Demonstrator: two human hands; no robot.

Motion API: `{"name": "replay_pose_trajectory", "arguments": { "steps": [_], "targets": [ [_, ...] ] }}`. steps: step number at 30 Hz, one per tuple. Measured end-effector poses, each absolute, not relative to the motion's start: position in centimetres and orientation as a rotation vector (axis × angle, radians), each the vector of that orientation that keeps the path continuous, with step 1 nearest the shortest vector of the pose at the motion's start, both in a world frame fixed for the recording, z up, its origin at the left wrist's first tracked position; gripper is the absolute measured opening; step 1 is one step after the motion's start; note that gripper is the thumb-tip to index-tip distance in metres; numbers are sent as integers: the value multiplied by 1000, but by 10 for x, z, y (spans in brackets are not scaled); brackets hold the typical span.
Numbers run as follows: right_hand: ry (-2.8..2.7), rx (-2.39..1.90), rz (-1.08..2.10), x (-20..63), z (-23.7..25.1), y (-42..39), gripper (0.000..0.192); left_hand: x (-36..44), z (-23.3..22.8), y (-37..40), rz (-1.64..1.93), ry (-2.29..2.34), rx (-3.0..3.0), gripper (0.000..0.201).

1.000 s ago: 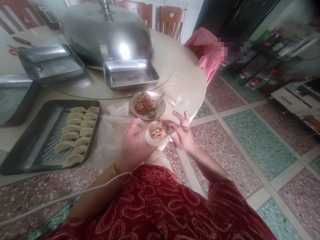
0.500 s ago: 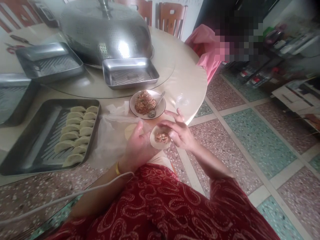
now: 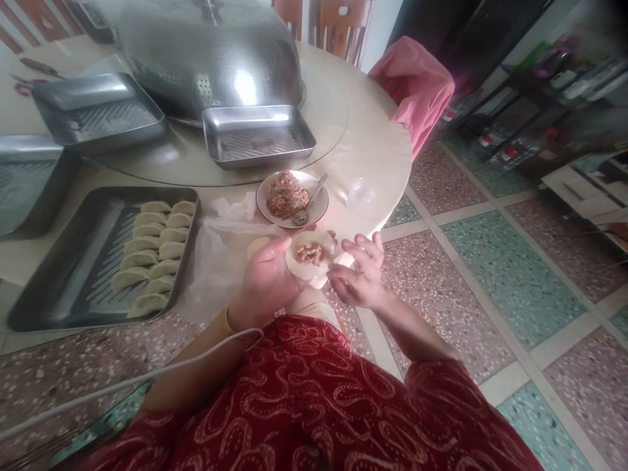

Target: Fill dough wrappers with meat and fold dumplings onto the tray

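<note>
Left hand (image 3: 267,278) cups a round dumpling wrapper (image 3: 309,255) with filling at its centre, held over the table edge (image 3: 387,216); its fingers are hidden beneath. Right hand (image 3: 360,278) sits just beside, loosely spread, holding nothing.

1. No text, label, brand, number or sign can be read anywhere in the frame.
2. The packages on the shelves (image 3: 515,124) at the upper right are too blurred to read.
</note>
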State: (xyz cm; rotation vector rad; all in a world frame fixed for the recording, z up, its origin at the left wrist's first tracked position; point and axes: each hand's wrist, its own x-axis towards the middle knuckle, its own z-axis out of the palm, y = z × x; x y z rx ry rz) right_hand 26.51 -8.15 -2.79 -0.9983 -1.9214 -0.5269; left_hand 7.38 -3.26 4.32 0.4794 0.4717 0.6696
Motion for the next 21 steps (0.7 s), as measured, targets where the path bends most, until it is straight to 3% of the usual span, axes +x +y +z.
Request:
{"name": "replay_pose_trajectory", "arguments": {
  "steps": [8,21],
  "targets": [
    [-1841,-972,-569,258,-31,-74,20,73,44,-33,674,503,444,42],
    [-1883,-877,-627,247,-19,-70,10,72,26,-35,677,423,469,53]
  ]
}}
